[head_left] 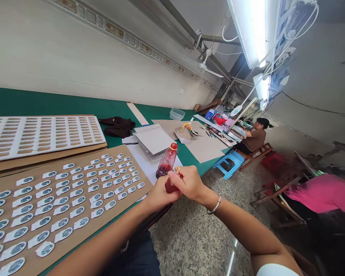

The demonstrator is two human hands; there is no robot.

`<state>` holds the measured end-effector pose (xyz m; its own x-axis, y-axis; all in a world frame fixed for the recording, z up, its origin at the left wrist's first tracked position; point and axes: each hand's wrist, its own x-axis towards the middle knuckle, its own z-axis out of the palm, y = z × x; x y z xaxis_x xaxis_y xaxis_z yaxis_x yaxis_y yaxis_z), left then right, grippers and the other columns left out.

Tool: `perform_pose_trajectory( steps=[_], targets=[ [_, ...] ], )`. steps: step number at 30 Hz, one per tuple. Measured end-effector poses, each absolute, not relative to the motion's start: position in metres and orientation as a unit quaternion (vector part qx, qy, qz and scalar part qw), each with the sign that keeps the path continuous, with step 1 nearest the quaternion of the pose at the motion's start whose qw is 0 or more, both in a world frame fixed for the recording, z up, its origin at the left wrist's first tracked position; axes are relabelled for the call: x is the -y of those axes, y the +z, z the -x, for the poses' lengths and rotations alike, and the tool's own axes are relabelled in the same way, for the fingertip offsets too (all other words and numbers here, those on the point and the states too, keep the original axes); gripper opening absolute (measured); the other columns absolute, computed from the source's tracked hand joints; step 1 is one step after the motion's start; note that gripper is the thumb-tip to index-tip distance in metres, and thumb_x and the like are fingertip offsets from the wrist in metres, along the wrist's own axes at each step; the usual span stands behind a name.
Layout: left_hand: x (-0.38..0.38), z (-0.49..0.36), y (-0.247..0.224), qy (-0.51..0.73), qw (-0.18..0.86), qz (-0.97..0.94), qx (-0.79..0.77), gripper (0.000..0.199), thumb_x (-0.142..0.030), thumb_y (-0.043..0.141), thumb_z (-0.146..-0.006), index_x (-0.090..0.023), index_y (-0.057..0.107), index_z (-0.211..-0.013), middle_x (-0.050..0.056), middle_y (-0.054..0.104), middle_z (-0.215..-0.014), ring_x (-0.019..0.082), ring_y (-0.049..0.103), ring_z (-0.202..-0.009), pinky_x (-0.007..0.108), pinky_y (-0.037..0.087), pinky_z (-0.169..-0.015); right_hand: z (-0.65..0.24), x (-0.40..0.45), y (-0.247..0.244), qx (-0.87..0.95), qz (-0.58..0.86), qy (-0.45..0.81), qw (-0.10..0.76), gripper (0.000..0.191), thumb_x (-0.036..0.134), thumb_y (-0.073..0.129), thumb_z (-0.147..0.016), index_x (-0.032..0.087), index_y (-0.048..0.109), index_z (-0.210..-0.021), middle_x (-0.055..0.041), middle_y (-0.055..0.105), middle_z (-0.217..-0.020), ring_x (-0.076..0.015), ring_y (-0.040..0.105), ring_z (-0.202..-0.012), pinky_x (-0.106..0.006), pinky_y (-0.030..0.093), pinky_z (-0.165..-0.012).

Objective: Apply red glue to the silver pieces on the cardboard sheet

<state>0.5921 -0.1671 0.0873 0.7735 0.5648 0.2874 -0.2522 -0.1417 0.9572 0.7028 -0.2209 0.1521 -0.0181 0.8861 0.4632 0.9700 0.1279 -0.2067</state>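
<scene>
My left hand (162, 193) and my right hand (189, 183) are closed and pressed together in front of me, at the table's edge. Between their fingers is a small reddish-brown patch, mostly hidden, which I cannot make out. A small yellow tip (176, 168) sticks up beside the right fingers. Just behind the hands stands a clear ribbed bottle (167, 163) with a red cap and some dark red liquid low inside. To the left, rows of oval pieces with white paper tabs (78, 191) lie on a brown board (126, 207).
A white slotted panel (50, 136), dark cloth (119, 127) and bagged white sheets (153, 140) lie on the green table (115, 100). Cardboard (208, 143) carries tools and tape. A blue stool (229, 163) stands beside the table. One person (255, 138) sits farther along; another, in pink (322, 195), is at right.
</scene>
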Motion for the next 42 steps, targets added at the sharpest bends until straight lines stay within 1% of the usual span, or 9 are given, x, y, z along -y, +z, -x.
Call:
perform_pose_trajectory(
  steps=[3, 8, 17, 21, 26, 29, 34, 38, 42],
  targets=[
    [0.173, -0.601, 0.089, 0.43, 0.482, -0.707, -0.288, 0.025, -0.026, 0.058, -0.073, -0.016, 0.056, -0.096, 0.005, 0.065, -0.085, 0.019, 0.059, -0.077, 0.029, 0.046, -0.067, -0.701, 0.214, 0.155, 0.655, 0.71, -0.116, 0.232, 0.053, 0.05, 0.042, -0.089, 0.017, 0.052, -0.048, -0.0003, 0.051, -0.045, -0.0093, 0.038, -0.044, -0.027, 0.02, -0.049],
    [0.167, -0.601, 0.082, 0.415, 0.291, -0.767, -0.395, 0.02, -0.027, 0.053, -0.077, -0.017, 0.055, -0.094, 0.008, 0.066, -0.085, 0.021, 0.061, -0.073, 0.031, 0.044, -0.065, -0.692, 0.207, 0.158, 0.633, 0.738, -0.14, 0.187, 0.052, 0.046, 0.045, -0.088, 0.018, 0.056, -0.046, -0.0038, 0.055, -0.045, -0.0117, 0.043, -0.045, -0.03, 0.017, -0.052],
    [0.168, -0.586, 0.079, 0.375, 0.528, -0.735, -0.203, 0.017, -0.018, 0.057, -0.065, -0.017, 0.054, -0.082, 0.0, 0.063, -0.076, 0.014, 0.056, -0.068, 0.025, 0.045, -0.061, -0.692, 0.219, 0.157, 0.698, 0.688, -0.11, 0.166, 0.046, 0.036, 0.048, -0.085, 0.017, 0.051, -0.044, -0.0001, 0.048, -0.041, -0.0088, 0.037, -0.041, -0.029, 0.018, -0.051],
    [0.159, -0.575, 0.086, 0.186, 0.678, -0.707, -0.075, 0.011, -0.021, 0.059, -0.064, -0.018, 0.048, -0.063, -0.004, 0.049, -0.052, 0.009, 0.044, -0.046, 0.023, 0.031, -0.043, -0.697, 0.225, 0.153, 0.735, 0.644, -0.072, 0.198, 0.051, 0.041, 0.037, -0.087, 0.019, 0.039, -0.041, 0.0018, 0.038, -0.039, -0.0084, 0.029, -0.041, -0.028, 0.02, -0.049],
    [0.158, -0.569, 0.092, -0.017, 0.793, -0.609, 0.029, 0.025, -0.028, 0.07, -0.055, -0.021, 0.052, -0.07, -0.003, 0.049, -0.049, 0.013, 0.045, -0.039, 0.026, 0.031, -0.038, -0.71, 0.227, 0.156, 0.831, 0.52, 0.015, 0.199, 0.054, 0.051, 0.024, -0.087, 0.02, 0.029, -0.043, 0.0033, 0.031, -0.041, -0.0093, 0.025, -0.044, -0.025, 0.025, -0.05],
    [0.169, -0.578, 0.094, 0.109, 0.745, -0.656, -0.044, 0.019, -0.029, 0.066, -0.063, -0.02, 0.053, -0.074, -0.002, 0.051, -0.052, 0.013, 0.048, -0.042, 0.026, 0.035, -0.041, -0.714, 0.228, 0.16, 0.803, 0.559, -0.01, 0.209, 0.055, 0.05, 0.025, -0.089, 0.02, 0.035, -0.044, 0.0026, 0.037, -0.042, -0.0091, 0.03, -0.044, -0.026, 0.025, -0.051],
    [0.196, -0.594, 0.088, 0.41, 0.461, -0.737, -0.278, 0.017, -0.023, 0.057, -0.073, -0.019, 0.057, -0.089, 0.004, 0.065, -0.084, 0.018, 0.059, -0.073, 0.029, 0.045, -0.066, -0.704, 0.241, 0.159, 0.693, 0.676, -0.135, 0.21, 0.05, 0.044, 0.04, -0.091, 0.018, 0.048, -0.048, -0.0005, 0.05, -0.046, -0.0097, 0.042, -0.046, -0.027, 0.022, -0.052],
    [0.207, -0.589, 0.079, 0.384, 0.446, -0.766, -0.259, 0.013, -0.024, 0.057, -0.073, -0.018, 0.055, -0.084, 0.002, 0.063, -0.078, 0.015, 0.057, -0.068, 0.027, 0.042, -0.063, -0.696, 0.261, 0.155, 0.725, 0.635, -0.168, 0.207, 0.048, 0.035, 0.043, -0.091, 0.017, 0.046, -0.046, 0.0, 0.047, -0.042, -0.0089, 0.041, -0.042, -0.027, 0.022, -0.051],
    [0.201, -0.576, 0.079, 0.249, 0.576, -0.772, -0.099, 0.019, -0.019, 0.064, -0.06, -0.017, 0.052, -0.075, -0.003, 0.055, -0.066, 0.009, 0.047, -0.056, 0.022, 0.037, -0.053, -0.699, 0.277, 0.151, 0.793, 0.551, -0.143, 0.218, 0.044, 0.026, 0.041, -0.09, 0.018, 0.041, -0.046, 0.0021, 0.041, -0.042, -0.0088, 0.036, -0.042, -0.027, 0.023, -0.051]
  ],
)
